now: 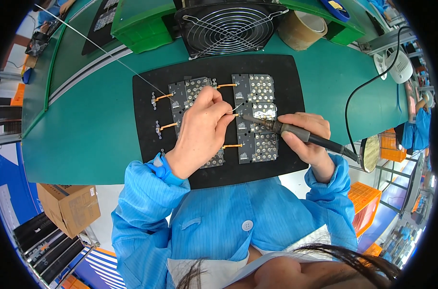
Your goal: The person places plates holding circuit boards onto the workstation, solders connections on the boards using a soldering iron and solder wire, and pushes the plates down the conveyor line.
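Note:
My right hand (309,134) grips a soldering iron (290,131) like a pen, its tip at the left part of the middle board in the right column of circuit boards (262,147). My left hand (202,126) is closed in a pinch on a thin silvery solder wire (238,107), close to the iron's tip. Short orange leads (232,146) stick out leftward from the boards. Under my left hand lies another column of boards (179,89), partly hidden, with orange leads ending in small metal connectors (158,129). A blue band (162,168) circles my left wrist.
The boards lie on a black mat (291,79) on a green table (84,130). Behind it stand a black fan with a wire guard (231,33), a tape roll (303,29) and green bins (142,31). The iron's black cord (349,111) loops at right. A long thin strand (106,50) slants from upper left.

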A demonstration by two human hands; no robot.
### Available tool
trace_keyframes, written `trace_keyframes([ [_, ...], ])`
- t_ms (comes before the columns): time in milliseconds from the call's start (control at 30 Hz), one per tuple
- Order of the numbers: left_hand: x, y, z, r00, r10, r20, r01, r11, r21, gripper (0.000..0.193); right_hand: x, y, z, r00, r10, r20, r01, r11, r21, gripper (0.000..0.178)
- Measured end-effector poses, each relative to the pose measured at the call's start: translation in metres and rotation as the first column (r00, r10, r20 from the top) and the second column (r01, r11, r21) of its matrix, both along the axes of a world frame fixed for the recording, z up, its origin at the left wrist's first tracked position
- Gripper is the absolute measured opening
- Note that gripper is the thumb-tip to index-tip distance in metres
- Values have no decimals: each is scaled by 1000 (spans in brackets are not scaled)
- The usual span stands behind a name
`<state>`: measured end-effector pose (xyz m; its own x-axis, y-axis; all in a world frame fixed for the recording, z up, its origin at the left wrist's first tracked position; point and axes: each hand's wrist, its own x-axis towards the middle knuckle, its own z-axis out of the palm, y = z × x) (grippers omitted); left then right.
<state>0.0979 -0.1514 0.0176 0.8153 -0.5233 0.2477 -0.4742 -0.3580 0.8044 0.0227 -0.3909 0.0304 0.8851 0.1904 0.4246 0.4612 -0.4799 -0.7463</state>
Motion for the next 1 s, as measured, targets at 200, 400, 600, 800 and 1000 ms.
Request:
trace_keyframes([
  [200,0,0,-1,1000,3,11,-3,1000,-1,10,1,1,-1,1000,-6,6,6,1000,23,31],
  [400,0,0,0,1000,2,2,-2,1000,-5,9,1,1,-1,1000,-12,-8,12,1000,29,31],
  [600,0,-1,1,1000,6,3,-6,1000,2,9,1,1,-1,1000,-6,1,6,999,41,31],
  [800,0,-1,0,1000,8,4,-8,1000,0,9,1,1,-1,1000,-8,-6,8,999,32,31],
  [1000,-1,-1,0,1000,7,1,-7,1000,-8,9,0,1,0,1000,-14,-3,15,999,31,31],
])
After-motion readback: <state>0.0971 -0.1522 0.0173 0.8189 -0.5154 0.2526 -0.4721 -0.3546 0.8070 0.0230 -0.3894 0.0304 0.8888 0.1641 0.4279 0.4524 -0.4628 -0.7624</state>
